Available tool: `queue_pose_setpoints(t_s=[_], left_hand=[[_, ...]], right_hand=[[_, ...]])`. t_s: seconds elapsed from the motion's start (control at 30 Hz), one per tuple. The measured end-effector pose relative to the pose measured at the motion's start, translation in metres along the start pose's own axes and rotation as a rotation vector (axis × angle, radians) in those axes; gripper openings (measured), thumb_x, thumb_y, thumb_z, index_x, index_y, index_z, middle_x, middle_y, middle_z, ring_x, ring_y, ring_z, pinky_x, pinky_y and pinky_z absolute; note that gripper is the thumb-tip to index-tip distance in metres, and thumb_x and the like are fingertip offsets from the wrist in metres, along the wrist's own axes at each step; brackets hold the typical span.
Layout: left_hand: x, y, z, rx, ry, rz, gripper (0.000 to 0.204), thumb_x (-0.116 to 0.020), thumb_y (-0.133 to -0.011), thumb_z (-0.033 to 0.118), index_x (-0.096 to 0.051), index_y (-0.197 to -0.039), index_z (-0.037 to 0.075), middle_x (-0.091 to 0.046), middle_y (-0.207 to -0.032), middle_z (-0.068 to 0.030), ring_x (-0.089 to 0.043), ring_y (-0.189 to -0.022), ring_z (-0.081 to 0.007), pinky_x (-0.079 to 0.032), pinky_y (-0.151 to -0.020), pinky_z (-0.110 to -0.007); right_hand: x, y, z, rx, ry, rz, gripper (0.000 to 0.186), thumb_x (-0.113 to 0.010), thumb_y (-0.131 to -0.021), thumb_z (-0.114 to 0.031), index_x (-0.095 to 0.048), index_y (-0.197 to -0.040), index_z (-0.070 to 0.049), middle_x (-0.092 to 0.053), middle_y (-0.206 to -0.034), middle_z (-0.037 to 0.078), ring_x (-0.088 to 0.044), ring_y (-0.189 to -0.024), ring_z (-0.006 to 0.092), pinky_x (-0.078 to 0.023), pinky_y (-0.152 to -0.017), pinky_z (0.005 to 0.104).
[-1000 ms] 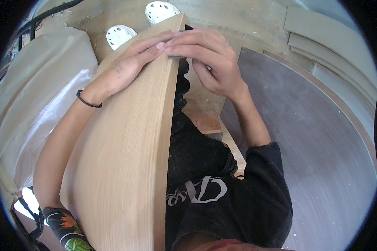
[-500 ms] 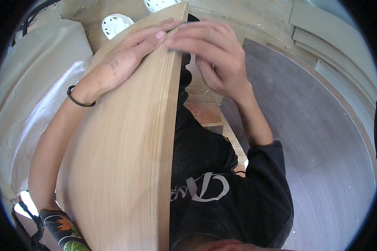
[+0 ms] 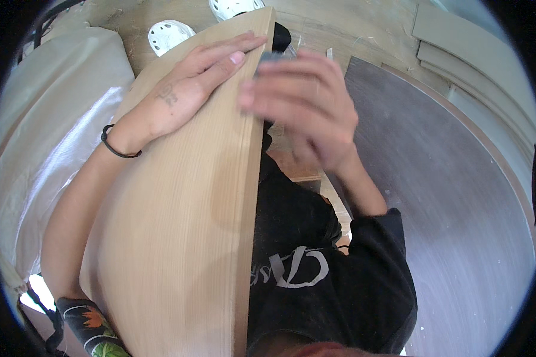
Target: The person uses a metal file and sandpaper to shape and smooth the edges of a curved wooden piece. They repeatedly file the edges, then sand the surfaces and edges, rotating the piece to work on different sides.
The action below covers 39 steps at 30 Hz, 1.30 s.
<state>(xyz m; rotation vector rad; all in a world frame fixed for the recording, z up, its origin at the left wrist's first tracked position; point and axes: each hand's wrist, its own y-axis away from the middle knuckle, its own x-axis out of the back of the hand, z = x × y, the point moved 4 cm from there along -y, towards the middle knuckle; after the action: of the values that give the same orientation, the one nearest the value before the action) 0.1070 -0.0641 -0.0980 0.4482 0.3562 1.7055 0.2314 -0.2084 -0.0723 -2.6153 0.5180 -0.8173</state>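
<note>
A pale wooden panel (image 3: 178, 208) runs lengthwise before me, its narrow right edge towards my body. My left hand (image 3: 181, 95) lies flat on its broad face near the far end, fingers stretched towards the edge. At that edge, my right hand (image 3: 307, 104) is curled and blurred by motion. A small dark grey-blue piece, looking like sandpaper (image 3: 269, 57), shows at its fingertips against the panel's edge. Most of this piece is hidden by the fingers.
To the right stands a large dark board (image 3: 435, 190) with a brown rim. Grey panels (image 3: 464, 65) are stacked at the far right. A pale cloth-like cover (image 3: 59, 119) is on the left. White perforated clogs (image 3: 171, 38) stand beyond the panel on the wooden floor, among shavings.
My right hand has moved nearer to me along the panel's edge. The panel and my left hand have shifted slightly to the right in view.
</note>
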Motion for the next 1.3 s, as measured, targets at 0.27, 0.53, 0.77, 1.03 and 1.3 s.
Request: queue_pose_setpoints(t_s=[0.27,0.53,0.77,1.03,1.3], left_hand=[[-0.007,0.005,0.006,-0.104,-0.18,-0.013,0.046,-0.046,-0.108,0.033,-0.056,-0.141,0.004,-0.053,-0.149,-0.0141,-0.05,-0.136,-0.0275,-0.035,-0.115,-0.036],[-0.012,-0.001,0.001,0.117,-0.343,-0.089,0.062,-0.051,-0.1,0.052,-0.052,-0.148,0.013,-0.053,-0.147,-0.0154,-0.049,-0.132,-0.0319,-0.035,-0.115,-0.039],[-0.012,-0.037,-0.018,0.073,-0.594,-0.109,0.062,-0.04,-0.101,0.054,-0.051,-0.148,0.015,-0.048,-0.152,-0.0111,-0.037,-0.14,-0.0329,-0.031,-0.118,-0.042],[-0.02,-0.046,-0.021,0.175,-0.291,-0.055,0.041,-0.048,-0.106,0.041,-0.066,-0.135,0.019,-0.072,-0.115,-0.0116,-0.069,-0.09,-0.0199,-0.054,-0.092,-0.035],[-0.016,-0.017,-0.021,0.01,-0.117,0.095,0.029,-0.059,-0.103,0.025,-0.072,-0.126,0.012,-0.074,-0.102,-0.0029,-0.067,-0.089,-0.0091,-0.054,-0.083,-0.028]], right_hand=[[0.01,-0.002,-0.026,0.024,0.053,0.042,0.028,-0.056,-0.09,0.0,-0.077,-0.106,-0.011,-0.075,-0.108,0.007,-0.067,-0.113,0.0291,-0.046,-0.103,0.0503],[-0.005,0.064,0.107,-0.436,-0.072,0.305,0.037,-0.049,-0.091,0.006,-0.068,-0.121,-0.003,-0.07,-0.119,0.015,-0.067,-0.111,0.0299,-0.05,-0.097,0.0377],[-0.039,0.073,0.143,-0.322,0.048,0.13,0.045,-0.054,-0.087,0.002,-0.068,-0.126,-0.014,-0.069,-0.122,0.01,-0.063,-0.112,0.032,-0.046,-0.1,0.044],[-0.061,0.071,0.158,-0.299,0.0,0.159,0.046,-0.057,-0.084,0.002,-0.07,-0.124,-0.018,-0.071,-0.123,0.005,-0.064,-0.116,0.0277,-0.042,-0.104,0.0452],[-0.056,0.056,0.148,-0.251,-0.119,0.089,0.039,-0.056,-0.086,0.007,-0.071,-0.119,-0.008,-0.07,-0.122,0.014,-0.062,-0.123,0.0308,-0.044,-0.104,0.0467]])
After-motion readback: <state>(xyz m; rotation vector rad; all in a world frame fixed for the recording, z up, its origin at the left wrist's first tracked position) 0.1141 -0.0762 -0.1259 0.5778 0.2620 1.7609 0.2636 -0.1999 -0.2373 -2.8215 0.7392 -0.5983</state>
